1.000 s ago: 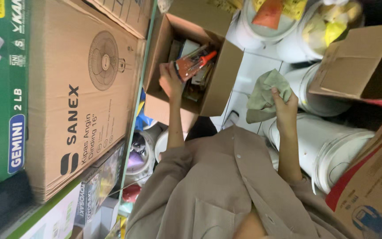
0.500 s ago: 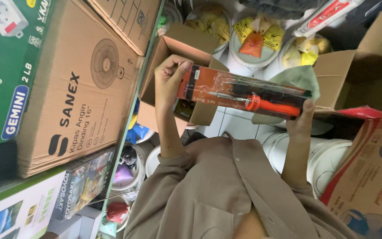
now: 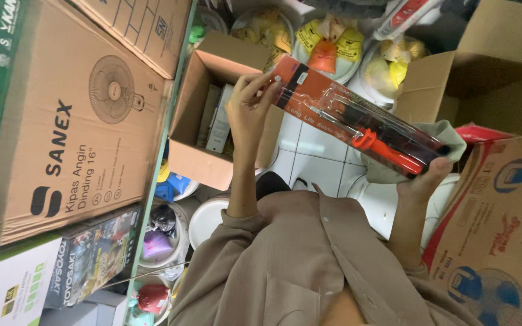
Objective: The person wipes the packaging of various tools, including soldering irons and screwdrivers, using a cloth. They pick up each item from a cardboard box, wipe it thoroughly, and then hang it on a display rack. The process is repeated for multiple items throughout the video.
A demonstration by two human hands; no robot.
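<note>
Both hands grip a blister pack (image 3: 357, 124) between them: left hand (image 3: 248, 111) pinches its upper end, right hand (image 3: 421, 181) clamps its lower end against a green cloth (image 3: 448, 136). Behind the left hand sits an open carton (image 3: 197, 102).

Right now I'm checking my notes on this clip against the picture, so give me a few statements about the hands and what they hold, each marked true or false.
1. Both hands hold one long orange blister pack. True.
2. The left hand rests inside the open cardboard box. False: it grips one end of the pack, in front of the box.
3. A grey-green cloth sits by the right hand. True.
4. The pack holds a tool with an orange handle. True.
5. The pack lies flat on the tiled floor. False: it is held up above it.
</note>
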